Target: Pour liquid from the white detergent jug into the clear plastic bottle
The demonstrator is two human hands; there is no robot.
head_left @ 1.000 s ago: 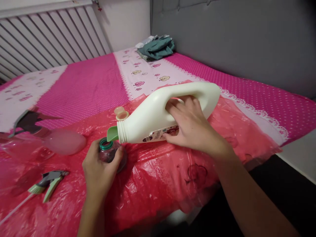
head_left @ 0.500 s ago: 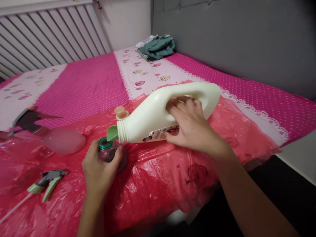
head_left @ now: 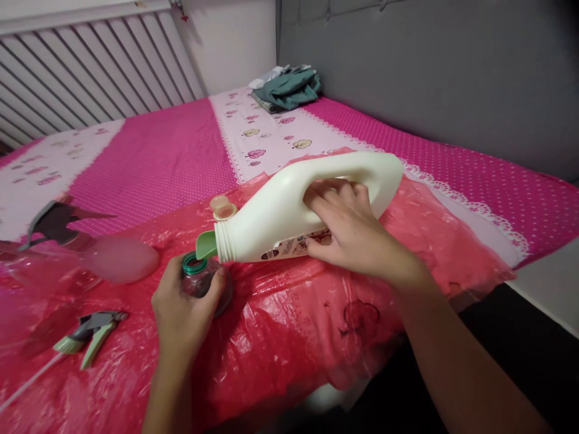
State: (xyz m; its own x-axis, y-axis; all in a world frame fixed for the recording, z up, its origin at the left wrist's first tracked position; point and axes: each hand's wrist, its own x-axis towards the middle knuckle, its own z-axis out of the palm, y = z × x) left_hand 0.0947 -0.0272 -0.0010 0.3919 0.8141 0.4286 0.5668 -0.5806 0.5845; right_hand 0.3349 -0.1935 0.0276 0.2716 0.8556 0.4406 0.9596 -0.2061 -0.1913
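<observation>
My right hand (head_left: pixel 346 226) grips the handle of a cream plastic jug (head_left: pixel 280 205), tipped on its side with its mouth to the left. A green pouring spout (head_left: pixel 207 245) juts from that mouth, just above the rim of a small clear bottle (head_left: pixel 220 304) with a green threaded neck. My left hand (head_left: pixel 183 301) is wrapped round this bottle, thumb on the near right side. Whether liquid is flowing, I cannot tell. Behind the jug's neck sits a pale translucent cap (head_left: pixel 222 207). A grey and green spray trigger head (head_left: pixel 93 331) lies left of my left hand.
Pink translucent spray bottles (head_left: pixel 120 258) lie at the left on a red plastic sheet (head_left: pixel 271 337), spread over a pink patterned bed cover (head_left: pixel 172 157). Folded clothes (head_left: pixel 287 89) rest at the back. A grey panel (head_left: pixel 429 72) borders the right side, a radiator (head_left: pixel 94 66) the back left.
Almost nothing differs. The jug and both hands hold nearly the same pose, and the view has shifted very slightly.
</observation>
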